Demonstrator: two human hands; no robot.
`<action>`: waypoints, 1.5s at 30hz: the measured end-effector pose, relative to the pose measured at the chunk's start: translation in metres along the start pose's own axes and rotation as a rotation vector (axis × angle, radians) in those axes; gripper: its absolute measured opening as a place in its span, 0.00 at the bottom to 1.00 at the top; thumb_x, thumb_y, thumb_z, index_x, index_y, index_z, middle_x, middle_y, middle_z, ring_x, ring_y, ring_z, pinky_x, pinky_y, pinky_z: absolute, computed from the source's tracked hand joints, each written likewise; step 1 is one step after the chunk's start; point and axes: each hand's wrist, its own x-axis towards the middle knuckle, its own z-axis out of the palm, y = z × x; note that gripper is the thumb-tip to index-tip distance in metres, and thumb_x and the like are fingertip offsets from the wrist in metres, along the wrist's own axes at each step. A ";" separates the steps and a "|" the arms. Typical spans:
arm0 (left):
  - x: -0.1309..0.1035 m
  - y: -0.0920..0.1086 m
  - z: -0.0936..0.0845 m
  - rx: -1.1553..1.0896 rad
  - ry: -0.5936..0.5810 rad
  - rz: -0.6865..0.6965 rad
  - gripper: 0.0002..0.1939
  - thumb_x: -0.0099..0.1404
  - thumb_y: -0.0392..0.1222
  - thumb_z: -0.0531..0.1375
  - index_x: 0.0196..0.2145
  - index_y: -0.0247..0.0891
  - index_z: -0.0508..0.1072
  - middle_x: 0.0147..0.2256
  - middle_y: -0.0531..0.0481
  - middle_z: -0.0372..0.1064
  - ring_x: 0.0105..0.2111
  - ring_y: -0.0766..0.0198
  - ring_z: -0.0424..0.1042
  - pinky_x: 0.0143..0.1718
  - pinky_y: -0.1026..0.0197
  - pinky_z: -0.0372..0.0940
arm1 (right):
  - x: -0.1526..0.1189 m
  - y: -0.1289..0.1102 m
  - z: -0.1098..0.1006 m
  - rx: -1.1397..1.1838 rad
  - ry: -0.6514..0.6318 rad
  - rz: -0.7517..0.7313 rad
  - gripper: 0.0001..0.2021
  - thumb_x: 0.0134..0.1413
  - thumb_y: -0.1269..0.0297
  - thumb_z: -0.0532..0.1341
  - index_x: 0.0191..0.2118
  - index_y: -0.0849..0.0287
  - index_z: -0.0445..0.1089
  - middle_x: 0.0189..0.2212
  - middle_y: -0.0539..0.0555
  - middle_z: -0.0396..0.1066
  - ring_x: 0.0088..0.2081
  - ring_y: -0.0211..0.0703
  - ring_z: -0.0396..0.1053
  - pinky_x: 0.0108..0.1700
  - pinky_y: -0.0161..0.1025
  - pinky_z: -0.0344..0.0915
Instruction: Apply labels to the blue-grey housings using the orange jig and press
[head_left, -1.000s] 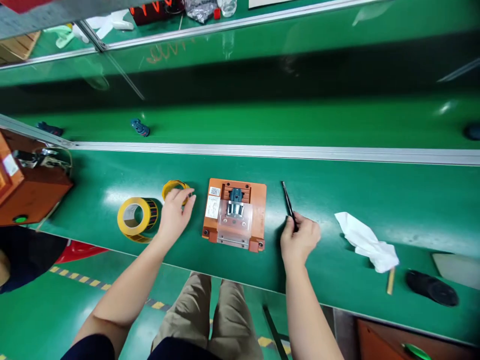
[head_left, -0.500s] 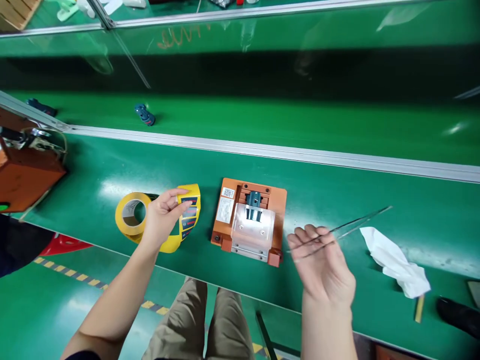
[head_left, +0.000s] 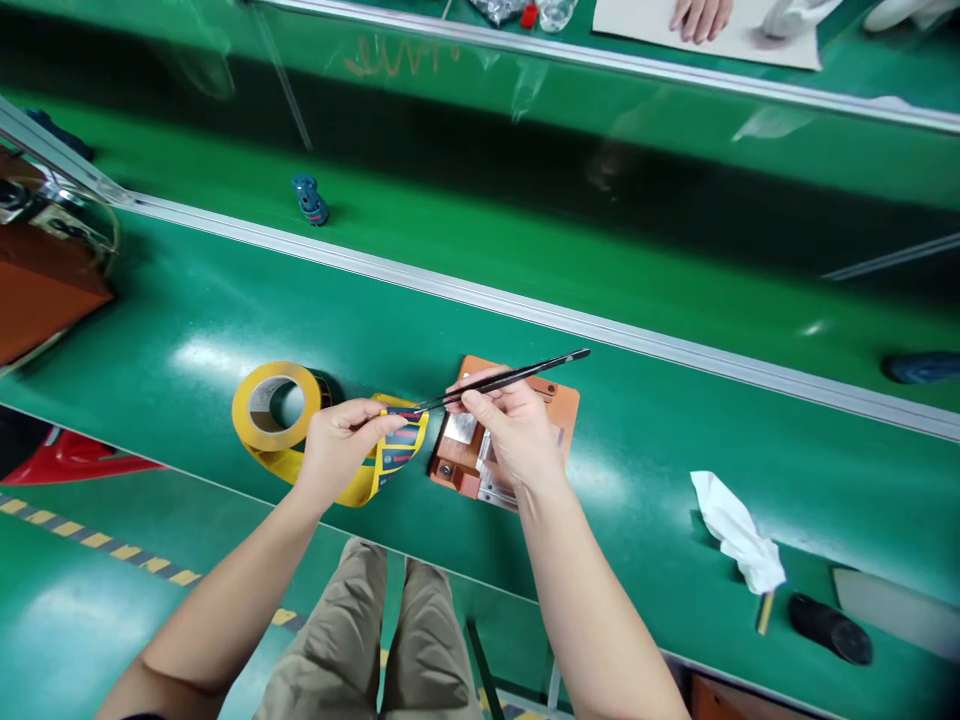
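A yellow roll (head_left: 241, 408) stands on the green bench, and its loose strip (head_left: 400, 455) carries dark labels. My left hand (head_left: 341, 445) pinches the top end of that strip. Black tweezers (head_left: 510, 377) are held in my right hand (head_left: 514, 415), their tips touching or very near the top label beside my left fingers. Beneath my right hand is an orange fixture (head_left: 566, 400), partly covered by the hand; the dark part in it is hidden.
A crumpled white tissue (head_left: 739, 530) and a black cylindrical object (head_left: 830, 629) lie at right. Behind the metal rail (head_left: 375, 268) stands a small blue part (head_left: 310, 200). An orange machine (head_left: 45, 290) is at left. Another person's hand (head_left: 701, 18) rests across the bench.
My right hand has moved left with the tweezers, from right of the fixture to over it, bringing the tips to the strip. My left hand still holds the strip. The view has shifted.
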 end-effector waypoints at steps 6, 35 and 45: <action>0.000 0.002 0.000 -0.032 -0.055 -0.015 0.19 0.59 0.57 0.66 0.32 0.37 0.82 0.29 0.48 0.78 0.30 0.61 0.74 0.30 0.63 0.68 | -0.003 0.000 0.006 -0.039 -0.021 -0.028 0.09 0.50 0.59 0.72 0.35 0.54 0.76 0.32 0.49 0.78 0.33 0.39 0.77 0.43 0.41 0.77; -0.048 -0.017 0.098 0.835 -0.391 1.110 0.22 0.68 0.45 0.62 0.58 0.38 0.70 0.57 0.40 0.72 0.60 0.49 0.66 0.59 0.47 0.58 | -0.029 -0.022 -0.130 -0.308 0.090 -0.130 0.15 0.56 0.49 0.67 0.39 0.54 0.68 0.33 0.50 0.77 0.37 0.43 0.76 0.43 0.42 0.72; -0.056 -0.029 0.103 0.871 -0.365 1.052 0.24 0.68 0.43 0.61 0.60 0.39 0.68 0.60 0.38 0.69 0.63 0.47 0.63 0.61 0.43 0.56 | -0.029 -0.015 -0.129 -0.278 0.096 -0.146 0.14 0.56 0.51 0.67 0.39 0.53 0.68 0.33 0.50 0.77 0.38 0.43 0.76 0.43 0.42 0.73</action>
